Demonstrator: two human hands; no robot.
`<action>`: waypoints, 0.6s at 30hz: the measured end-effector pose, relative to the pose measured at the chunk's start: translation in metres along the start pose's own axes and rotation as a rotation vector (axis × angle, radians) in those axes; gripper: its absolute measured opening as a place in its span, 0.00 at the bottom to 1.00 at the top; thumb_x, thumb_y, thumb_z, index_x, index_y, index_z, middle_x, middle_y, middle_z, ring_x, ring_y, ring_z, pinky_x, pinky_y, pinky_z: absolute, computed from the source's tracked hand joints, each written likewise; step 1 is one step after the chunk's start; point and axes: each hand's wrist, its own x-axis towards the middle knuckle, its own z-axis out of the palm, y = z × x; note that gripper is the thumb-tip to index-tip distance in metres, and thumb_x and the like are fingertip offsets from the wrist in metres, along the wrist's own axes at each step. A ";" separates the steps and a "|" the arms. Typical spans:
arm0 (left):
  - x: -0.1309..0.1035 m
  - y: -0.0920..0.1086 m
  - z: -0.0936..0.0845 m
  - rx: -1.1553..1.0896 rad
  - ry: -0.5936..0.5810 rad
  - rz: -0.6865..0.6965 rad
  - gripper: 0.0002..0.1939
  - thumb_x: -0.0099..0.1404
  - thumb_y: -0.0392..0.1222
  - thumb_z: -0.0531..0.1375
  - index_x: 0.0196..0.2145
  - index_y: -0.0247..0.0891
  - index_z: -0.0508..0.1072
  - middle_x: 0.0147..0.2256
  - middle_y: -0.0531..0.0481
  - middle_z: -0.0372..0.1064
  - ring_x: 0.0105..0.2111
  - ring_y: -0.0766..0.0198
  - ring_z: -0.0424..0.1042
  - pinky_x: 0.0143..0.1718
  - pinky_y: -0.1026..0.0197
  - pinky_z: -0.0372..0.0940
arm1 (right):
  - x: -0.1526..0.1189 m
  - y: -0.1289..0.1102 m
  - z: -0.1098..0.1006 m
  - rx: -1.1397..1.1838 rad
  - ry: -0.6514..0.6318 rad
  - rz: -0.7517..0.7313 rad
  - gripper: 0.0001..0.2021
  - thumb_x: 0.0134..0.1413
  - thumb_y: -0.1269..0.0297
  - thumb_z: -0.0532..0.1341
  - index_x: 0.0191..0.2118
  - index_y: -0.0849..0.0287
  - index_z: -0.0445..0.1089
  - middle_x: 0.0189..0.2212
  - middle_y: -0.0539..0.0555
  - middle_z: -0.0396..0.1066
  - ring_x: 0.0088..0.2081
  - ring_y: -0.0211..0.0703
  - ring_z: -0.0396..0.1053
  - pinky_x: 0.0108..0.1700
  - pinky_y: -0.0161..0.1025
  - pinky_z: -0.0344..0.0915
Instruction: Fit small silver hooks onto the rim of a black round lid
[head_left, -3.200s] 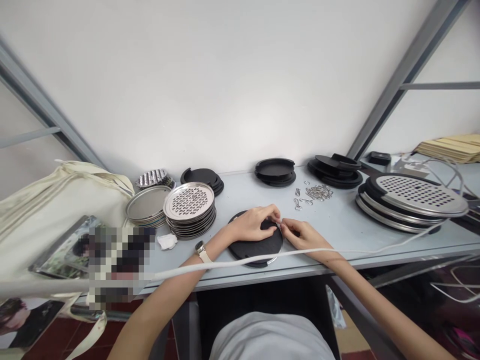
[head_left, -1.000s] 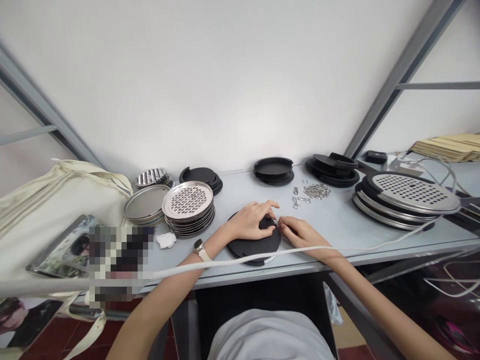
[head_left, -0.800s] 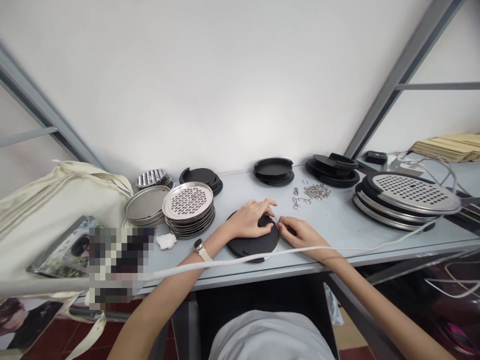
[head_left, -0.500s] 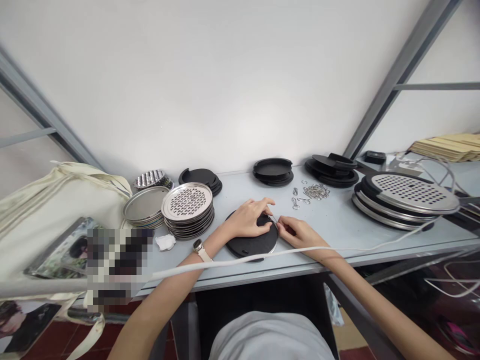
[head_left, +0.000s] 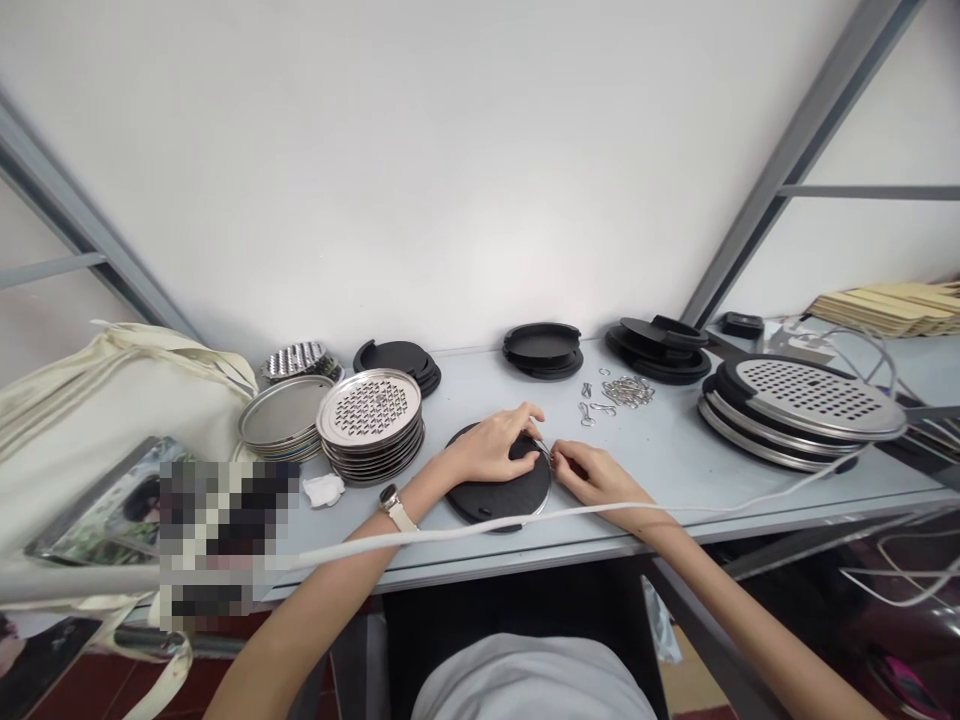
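Two hands meet at a black disc point(head_left: 506, 492) on the counter point(head_left: 465, 385) in the head view. The left hand point(head_left: 491, 446) lies across it, thumb and forefinger spread; the right hand point(head_left: 596, 475) seems to pinch a wire clip point(head_left: 544, 449) at its two o'clock edge. Working this clip looks like the step in hand; the next move calls for fine fingertip control. Loose clips point(head_left: 628, 391) lie beyond, also toward two o'clock.

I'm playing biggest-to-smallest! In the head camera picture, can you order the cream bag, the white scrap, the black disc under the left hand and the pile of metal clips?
1. Cream bag
2. Black disc
3. Pile of metal clips and white scrap: too alike to rank; the scrap sits nearer the camera.
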 end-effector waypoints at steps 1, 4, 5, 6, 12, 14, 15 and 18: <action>0.000 0.000 0.000 -0.006 0.002 0.003 0.22 0.58 0.35 0.57 0.49 0.39 0.55 0.41 0.47 0.70 0.44 0.61 0.68 0.48 0.58 0.62 | 0.000 -0.001 0.000 0.002 0.003 0.000 0.12 0.59 0.62 0.48 0.26 0.57 0.56 0.22 0.47 0.60 0.25 0.36 0.57 0.29 0.34 0.53; 0.000 -0.001 0.000 -0.023 0.007 0.018 0.21 0.58 0.34 0.57 0.49 0.38 0.55 0.41 0.46 0.69 0.44 0.61 0.68 0.48 0.57 0.62 | 0.000 -0.002 -0.001 0.014 0.002 -0.008 0.13 0.60 0.61 0.48 0.26 0.57 0.57 0.22 0.48 0.61 0.25 0.37 0.57 0.29 0.34 0.54; 0.000 -0.001 0.000 -0.029 0.010 0.021 0.21 0.58 0.34 0.57 0.49 0.38 0.55 0.41 0.46 0.69 0.43 0.61 0.68 0.48 0.57 0.63 | 0.000 -0.002 -0.001 0.017 -0.001 -0.010 0.13 0.61 0.61 0.47 0.26 0.57 0.58 0.22 0.48 0.60 0.25 0.37 0.57 0.29 0.34 0.54; 0.000 -0.001 0.000 -0.035 0.013 0.021 0.21 0.58 0.34 0.57 0.49 0.38 0.55 0.41 0.46 0.69 0.43 0.61 0.68 0.48 0.57 0.63 | 0.000 -0.001 -0.001 0.017 -0.003 -0.010 0.13 0.61 0.60 0.47 0.26 0.58 0.58 0.22 0.47 0.60 0.25 0.37 0.57 0.29 0.34 0.54; 0.000 -0.003 0.001 -0.067 0.019 0.003 0.21 0.57 0.34 0.58 0.47 0.39 0.56 0.41 0.46 0.69 0.42 0.61 0.69 0.47 0.57 0.63 | 0.001 0.004 0.002 0.004 -0.020 0.001 0.15 0.62 0.58 0.48 0.25 0.58 0.56 0.21 0.46 0.57 0.24 0.36 0.56 0.28 0.33 0.52; 0.000 -0.002 0.002 -0.074 0.023 -0.003 0.20 0.57 0.34 0.58 0.46 0.40 0.56 0.41 0.46 0.69 0.43 0.61 0.69 0.47 0.57 0.63 | 0.001 0.004 0.002 -0.002 -0.020 -0.001 0.15 0.62 0.58 0.48 0.25 0.58 0.56 0.21 0.46 0.56 0.24 0.35 0.56 0.28 0.33 0.52; 0.000 -0.002 0.002 -0.079 0.024 -0.003 0.19 0.57 0.34 0.58 0.46 0.40 0.56 0.41 0.46 0.68 0.43 0.61 0.69 0.47 0.57 0.63 | 0.001 0.004 0.002 -0.004 -0.020 -0.002 0.15 0.62 0.58 0.48 0.25 0.58 0.56 0.21 0.46 0.57 0.24 0.35 0.56 0.28 0.33 0.52; 0.000 -0.001 0.002 -0.100 0.029 -0.010 0.18 0.57 0.34 0.58 0.44 0.39 0.56 0.41 0.45 0.68 0.44 0.61 0.69 0.47 0.58 0.63 | 0.001 0.004 0.002 -0.006 -0.021 -0.004 0.14 0.61 0.58 0.48 0.25 0.58 0.55 0.21 0.46 0.56 0.24 0.35 0.55 0.28 0.33 0.52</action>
